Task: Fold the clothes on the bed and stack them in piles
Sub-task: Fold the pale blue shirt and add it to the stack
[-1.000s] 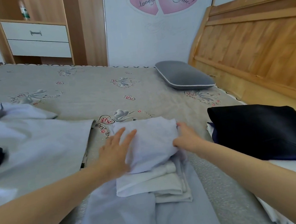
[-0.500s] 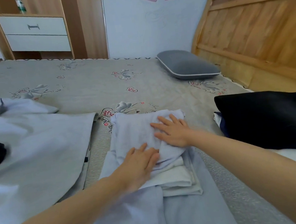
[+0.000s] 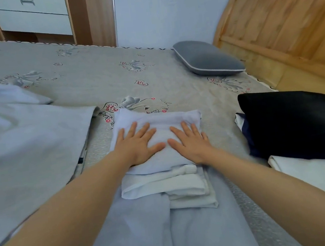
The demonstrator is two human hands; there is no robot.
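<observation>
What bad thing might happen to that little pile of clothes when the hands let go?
The top folded cloth looks puffy under the flat left hand and right hand, so it may spring open again. The stack beneath has uneven edges and sits on a loose pale garment, so tugging that garment would likely topple it.

No legible text on anything.

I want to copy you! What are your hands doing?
Left hand: open, flat on the folded lilac garment.
Right hand: open, flat on it too.
</observation>
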